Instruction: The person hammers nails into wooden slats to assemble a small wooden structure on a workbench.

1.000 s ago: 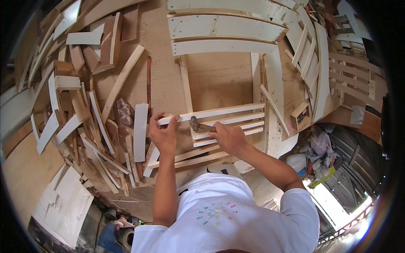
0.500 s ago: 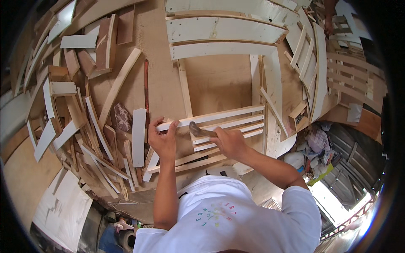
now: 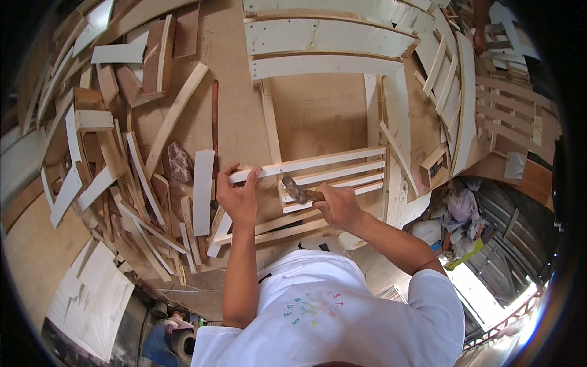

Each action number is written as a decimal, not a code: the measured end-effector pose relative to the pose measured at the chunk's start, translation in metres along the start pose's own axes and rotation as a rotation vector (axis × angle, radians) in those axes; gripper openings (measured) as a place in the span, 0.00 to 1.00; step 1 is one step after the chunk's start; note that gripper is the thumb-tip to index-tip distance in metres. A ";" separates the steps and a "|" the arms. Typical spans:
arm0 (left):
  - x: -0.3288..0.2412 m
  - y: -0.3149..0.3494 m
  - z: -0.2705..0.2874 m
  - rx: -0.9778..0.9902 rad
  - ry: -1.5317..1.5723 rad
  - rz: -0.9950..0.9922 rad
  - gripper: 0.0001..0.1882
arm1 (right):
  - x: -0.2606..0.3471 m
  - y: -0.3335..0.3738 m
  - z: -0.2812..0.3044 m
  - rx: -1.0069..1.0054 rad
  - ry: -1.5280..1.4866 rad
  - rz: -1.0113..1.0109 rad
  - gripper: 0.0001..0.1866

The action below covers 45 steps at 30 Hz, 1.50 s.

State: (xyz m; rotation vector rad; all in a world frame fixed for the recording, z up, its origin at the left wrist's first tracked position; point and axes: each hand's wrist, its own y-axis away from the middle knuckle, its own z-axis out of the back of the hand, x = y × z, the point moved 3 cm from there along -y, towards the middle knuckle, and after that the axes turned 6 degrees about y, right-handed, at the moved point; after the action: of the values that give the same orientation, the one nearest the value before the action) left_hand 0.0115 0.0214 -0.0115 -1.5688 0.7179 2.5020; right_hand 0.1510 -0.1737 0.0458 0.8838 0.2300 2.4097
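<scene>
White on its face, a slat [image 3: 333,160] lies at a slight slant across the middle of the bench [image 3: 238,116], in front of the person. The left hand [image 3: 238,196] is partly curled at the slat's left end, thumb and fingers apart with the wood between them. The right hand [image 3: 336,205] is closed round the handle of a hammer [image 3: 295,189], whose head is just on the near side of the slat; whether it touches any wood, I cannot tell. Three narrower slats lie on the near side, roughly parallel to the first. A rail [image 3: 269,122] runs to the far side. Left stand a white board [image 3: 203,192] and heaped offcuts [image 3: 96,188]; right, a small box [image 3: 425,174].
</scene>
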 end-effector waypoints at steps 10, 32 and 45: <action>-0.003 0.001 -0.001 -0.002 -0.033 0.007 0.23 | -0.008 -0.003 -0.009 0.106 0.114 -0.049 0.16; 0.008 0.003 0.000 0.002 0.005 0.000 0.24 | 0.007 0.016 -0.014 -0.173 -0.131 0.028 0.20; 0.005 -0.003 -0.002 -0.018 -0.073 -0.104 0.25 | 0.024 0.012 -0.018 -0.129 -0.079 -0.126 0.15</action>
State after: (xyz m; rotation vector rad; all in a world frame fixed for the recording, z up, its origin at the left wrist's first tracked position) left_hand 0.0115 0.0220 -0.0178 -1.4715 0.5903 2.4820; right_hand 0.1194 -0.1697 0.0489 0.8776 0.0961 2.2417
